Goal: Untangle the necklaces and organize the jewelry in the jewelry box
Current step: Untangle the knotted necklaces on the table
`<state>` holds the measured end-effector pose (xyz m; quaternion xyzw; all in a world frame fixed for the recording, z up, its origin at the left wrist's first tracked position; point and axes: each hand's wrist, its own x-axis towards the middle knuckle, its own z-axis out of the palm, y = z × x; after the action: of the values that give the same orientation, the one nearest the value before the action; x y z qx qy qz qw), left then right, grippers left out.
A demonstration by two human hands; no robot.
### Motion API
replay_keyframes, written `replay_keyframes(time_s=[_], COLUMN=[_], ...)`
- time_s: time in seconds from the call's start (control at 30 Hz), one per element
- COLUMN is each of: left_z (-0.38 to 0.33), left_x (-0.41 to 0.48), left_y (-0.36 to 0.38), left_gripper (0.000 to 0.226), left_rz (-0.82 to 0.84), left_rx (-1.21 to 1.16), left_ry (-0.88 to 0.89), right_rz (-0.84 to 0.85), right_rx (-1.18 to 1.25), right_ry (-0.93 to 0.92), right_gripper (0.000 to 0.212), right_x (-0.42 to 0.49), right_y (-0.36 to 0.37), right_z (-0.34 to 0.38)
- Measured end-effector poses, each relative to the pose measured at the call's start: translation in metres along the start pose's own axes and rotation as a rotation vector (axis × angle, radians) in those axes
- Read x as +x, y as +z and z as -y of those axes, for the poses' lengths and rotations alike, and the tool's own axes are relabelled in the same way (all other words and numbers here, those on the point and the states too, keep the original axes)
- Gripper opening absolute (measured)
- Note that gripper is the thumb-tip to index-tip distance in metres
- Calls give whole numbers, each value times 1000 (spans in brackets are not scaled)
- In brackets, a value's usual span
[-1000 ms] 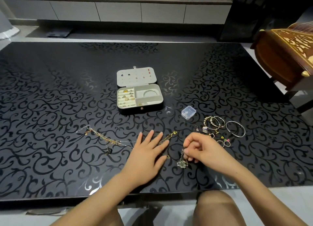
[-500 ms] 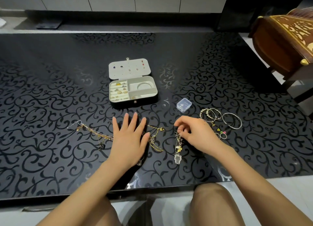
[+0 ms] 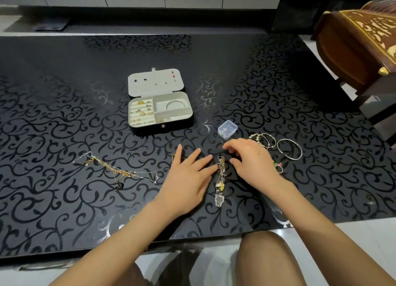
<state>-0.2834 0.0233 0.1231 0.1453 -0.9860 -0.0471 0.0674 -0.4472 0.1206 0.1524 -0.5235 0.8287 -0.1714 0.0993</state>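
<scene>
Gold tangle [image 3: 220, 174] now against left hand [image 3: 188, 176]

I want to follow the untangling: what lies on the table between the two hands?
In the head view, a tangled necklace chain with a clear pendant lies between the left hand and the right hand.

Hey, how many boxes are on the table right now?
2: the open jewelry box past the left hand, and a small clear plastic box just beyond the right hand. None seems hidden.
</scene>
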Motion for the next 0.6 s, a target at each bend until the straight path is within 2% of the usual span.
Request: replay_keyframes(time_s=[0.17,0.27,0.33,0.47,0.6], left_z=[6,8,6,0,7], left_x=[-1,0,2,5,5], left_y=[-2,-2,-4,-4,0], left_gripper=[40,29,34,40,38], left_rz=[-47,-75,-77,-51,-59], left_rx=[44,36,1,-55,-93], left_ry=[-62,-108,-128,-99,-166], right_rz=[-69,-105,-138,-213,-188], right_rx=[-112,-155,-155,-36,-103], right_ry=[57,78,77,-63,-130], right_gripper=[27,28,24,19,32], right_x=[-12,-13,-14,-21,-31], right_y=[0,-3,-3,3,15], right_z=[-23,-33,-31,-10,2])
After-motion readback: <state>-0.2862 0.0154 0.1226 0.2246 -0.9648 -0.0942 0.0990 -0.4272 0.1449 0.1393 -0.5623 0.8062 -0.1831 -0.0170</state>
